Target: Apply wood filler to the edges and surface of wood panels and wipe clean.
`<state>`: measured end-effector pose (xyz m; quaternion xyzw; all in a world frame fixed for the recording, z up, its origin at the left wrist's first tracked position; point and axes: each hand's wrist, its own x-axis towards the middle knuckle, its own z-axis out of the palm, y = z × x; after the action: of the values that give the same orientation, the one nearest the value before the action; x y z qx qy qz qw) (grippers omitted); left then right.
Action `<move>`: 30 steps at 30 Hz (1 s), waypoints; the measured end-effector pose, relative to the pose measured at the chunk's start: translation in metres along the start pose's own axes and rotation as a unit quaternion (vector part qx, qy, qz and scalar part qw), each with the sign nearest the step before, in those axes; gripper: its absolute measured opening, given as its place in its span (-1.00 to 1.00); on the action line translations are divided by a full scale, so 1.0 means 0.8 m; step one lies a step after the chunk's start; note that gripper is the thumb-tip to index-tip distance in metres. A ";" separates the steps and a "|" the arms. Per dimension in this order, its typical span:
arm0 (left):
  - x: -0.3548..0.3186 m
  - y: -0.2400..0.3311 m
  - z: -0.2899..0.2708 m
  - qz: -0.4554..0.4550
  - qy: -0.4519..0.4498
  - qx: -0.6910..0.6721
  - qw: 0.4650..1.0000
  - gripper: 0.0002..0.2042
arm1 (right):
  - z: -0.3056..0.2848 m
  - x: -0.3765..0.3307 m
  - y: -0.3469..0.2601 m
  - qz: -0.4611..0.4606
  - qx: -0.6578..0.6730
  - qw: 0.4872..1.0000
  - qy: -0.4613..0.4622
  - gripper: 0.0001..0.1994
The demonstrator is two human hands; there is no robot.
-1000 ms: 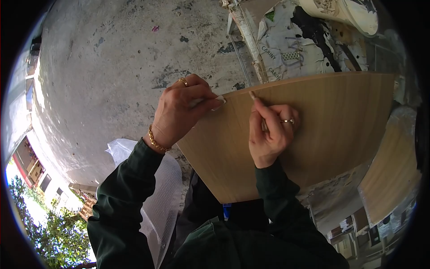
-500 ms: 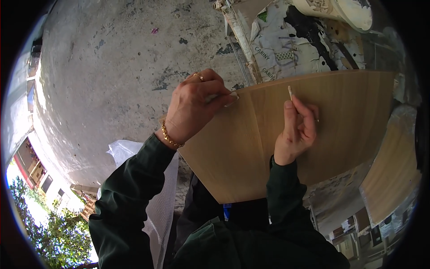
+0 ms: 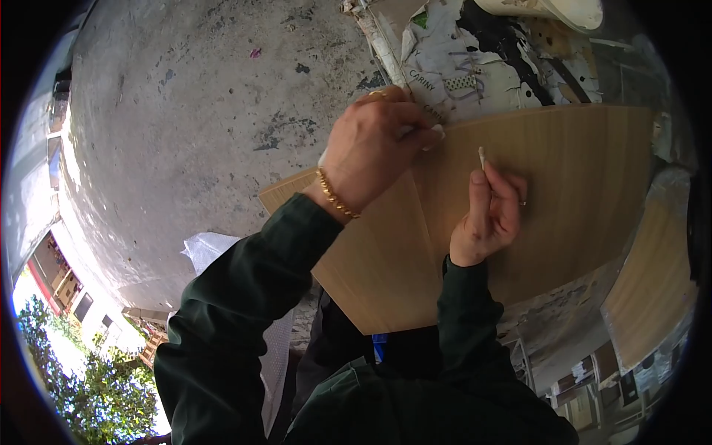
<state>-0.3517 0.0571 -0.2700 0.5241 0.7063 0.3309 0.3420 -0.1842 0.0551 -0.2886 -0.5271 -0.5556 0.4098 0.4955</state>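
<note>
Board: tan wood-grain board (image 3: pixel 564 200), flat and wide, lying under both hands; its near corner points toward the person's body.
Left hand: left hand (image 3: pixel 371 152) rests at the board's upper edge, grip closed, fingertips pinched together on something small and pale at that edge; what it is cannot be told.
Right hand: right hand (image 3: pixel 493 211) is over the middle of the board, to the right of the left hand and apart from it; grip clamped on a thin pale stick (image 3: pixel 481 157) held upright between thumb and fingers, tip pointing away from the body.
Stick vs board: the stick's upper end shows against the board; whether it touches the face cannot be told.
Wrist and fingers: gold bracelet (image 3: pixel 337 199) on the left wrist, just below the grip; a ring on each hand.
Sleeves: dark green sleeves (image 3: pixel 245 297) on both forearms.
Beyond left grip: crumpled printed paper (image 3: pixel 475 59) past the board's far edge.
Left of grip: grey stained concrete floor (image 3: pixel 185 126).
</note>
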 end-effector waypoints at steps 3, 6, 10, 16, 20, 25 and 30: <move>-0.019 -0.011 -0.020 -0.033 -0.026 0.006 0.999 -0.87 | -0.007 0.000 0.007 -0.027 -0.022 0.999 -0.017 -0.84; -0.026 -0.015 -0.022 -0.058 -0.026 -0.002 0.998 -0.88 | -0.008 -0.001 0.008 -0.033 -0.007 0.999 -0.010 -0.82; -0.020 0.000 -0.006 -0.064 0.011 0.033 0.997 -0.90 | -0.010 -0.001 0.010 -0.047 -0.014 0.999 -0.014 -0.81; 0.013 0.021 0.029 -0.015 0.028 0.062 0.998 -0.87 | -0.007 -0.002 0.006 -0.039 -0.004 0.999 -0.011 -0.81; 0.016 0.025 0.032 0.001 0.045 0.080 0.996 -0.87 | -0.009 0.008 -0.006 0.019 0.024 0.999 -0.010 -0.84; -0.010 0.002 0.002 0.000 0.017 0.043 0.999 -0.87 | -0.025 0.038 -0.028 0.132 0.084 0.988 0.009 -0.86; -0.017 -0.001 -0.003 0.018 0.039 0.074 0.996 -0.89 | -0.058 0.115 -0.039 0.070 -0.004 0.997 -0.019 -0.85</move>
<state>-0.3512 0.0431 -0.2674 0.5470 0.7321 0.3039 0.2692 -0.1400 0.1399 -0.2391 -0.5583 -0.5284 0.4515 0.4531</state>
